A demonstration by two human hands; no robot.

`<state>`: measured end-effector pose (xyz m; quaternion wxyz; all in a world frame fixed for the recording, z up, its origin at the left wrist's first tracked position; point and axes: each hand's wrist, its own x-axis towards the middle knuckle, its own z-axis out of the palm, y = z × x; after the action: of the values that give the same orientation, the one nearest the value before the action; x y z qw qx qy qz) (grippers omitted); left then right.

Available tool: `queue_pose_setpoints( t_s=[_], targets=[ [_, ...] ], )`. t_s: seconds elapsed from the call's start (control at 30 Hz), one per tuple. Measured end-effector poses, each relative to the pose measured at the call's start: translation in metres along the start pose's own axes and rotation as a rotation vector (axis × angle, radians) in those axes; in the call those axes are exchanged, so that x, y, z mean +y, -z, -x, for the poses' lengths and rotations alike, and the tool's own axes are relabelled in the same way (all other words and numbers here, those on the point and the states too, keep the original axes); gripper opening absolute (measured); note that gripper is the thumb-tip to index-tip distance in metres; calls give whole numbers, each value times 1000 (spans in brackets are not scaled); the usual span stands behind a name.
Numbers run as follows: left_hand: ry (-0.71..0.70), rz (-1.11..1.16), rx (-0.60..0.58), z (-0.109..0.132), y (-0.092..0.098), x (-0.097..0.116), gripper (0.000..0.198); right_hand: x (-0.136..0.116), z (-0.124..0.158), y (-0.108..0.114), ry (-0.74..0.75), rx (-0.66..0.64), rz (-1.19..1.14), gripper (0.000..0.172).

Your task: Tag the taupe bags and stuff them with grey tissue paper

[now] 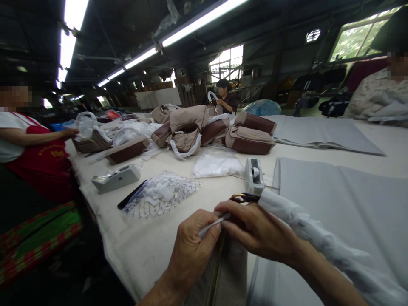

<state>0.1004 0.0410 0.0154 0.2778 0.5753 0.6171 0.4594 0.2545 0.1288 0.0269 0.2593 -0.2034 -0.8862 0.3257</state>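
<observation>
Just in front of me is a taupe bag [234,270] with a zipper running along its top. My left hand [193,244] is closed, with a thin white strip [213,224] pinched between thumb and fingers. Close against it, my right hand [258,231] is closed at the zipper end of the bag, its fingertips meeting the same strip; what lies under them is hidden. Beyond the right knuckles shows a gold ring [239,197] with a dark strap tab. From there a strap wrapped in white paper [312,231] runs down to the right, behind my right forearm.
Several taupe and brown bags [188,129] are piled mid-table. A tape dispenser [254,176] stands ahead, another tape dispenser [116,178] to the left. Small clear packets [159,193] lie heaped. Grey sheets [344,199] cover the right. Co-workers are at the left, far side and right.
</observation>
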Motion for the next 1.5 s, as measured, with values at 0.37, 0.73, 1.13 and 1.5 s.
queue_pose_setpoints(
  t_s=[0.37, 0.73, 1.13, 1.5],
  targets=[
    [71, 162, 19, 1, -6, -14, 21, -5, -8, 9, -78, -81, 21, 10],
    [33, 168, 95, 3, -9, -16, 17, -1, -11, 10, -76, -99, 64, 9],
    [9, 238, 189, 9, -16, -21, 10, 3, -7, 4, 61, -33, 10, 13],
    [78, 349, 147, 11, -22, -29, 7, 33, 7, -6, 583, 199, 551, 23]
  ],
)
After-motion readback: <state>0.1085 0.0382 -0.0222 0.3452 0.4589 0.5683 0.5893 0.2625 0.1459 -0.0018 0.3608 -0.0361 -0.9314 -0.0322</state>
